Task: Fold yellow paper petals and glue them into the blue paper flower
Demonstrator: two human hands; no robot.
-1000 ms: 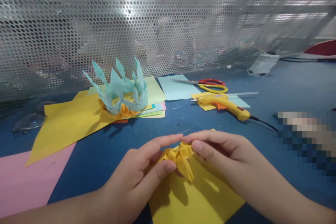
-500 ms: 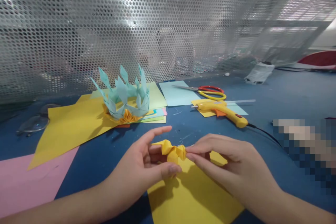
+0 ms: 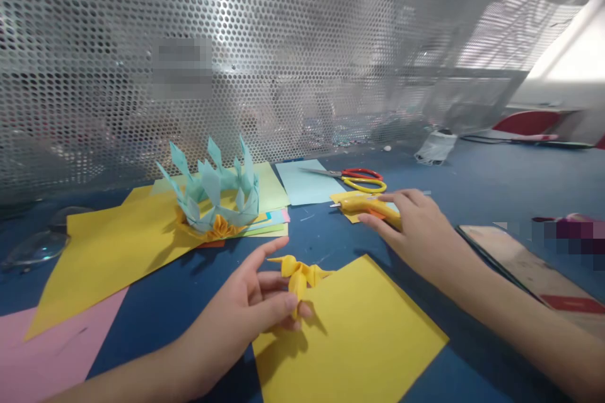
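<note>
A small folded yellow paper piece (image 3: 299,277) with pointed ends is pinched between the thumb and fingers of my left hand (image 3: 253,305); its index finger sticks out free. The piece is held over a yellow paper sheet (image 3: 363,334). Farther right, my right hand (image 3: 416,227) reaches across a yellow hot glue gun (image 3: 362,204), thumb on the near side and fingers on the far side of its body. The gun lies on the table, nozzle pointing left, its handle mostly hidden under my palm.
A light blue paper crown (image 3: 212,201) stands on yellow paper (image 3: 108,245) at left. Red-and-yellow-handled scissors (image 3: 363,180) lie on a blue sheet (image 3: 307,182). Pink paper (image 3: 57,346), glasses (image 3: 40,245) and a phone-like object (image 3: 520,258) lie around. A perforated metal screen (image 3: 283,44) stands behind.
My right hand has let go of the folded yellow paper and moved up and right to the glue gun. My left hand still holds the paper piece. The view has turned slightly right.
</note>
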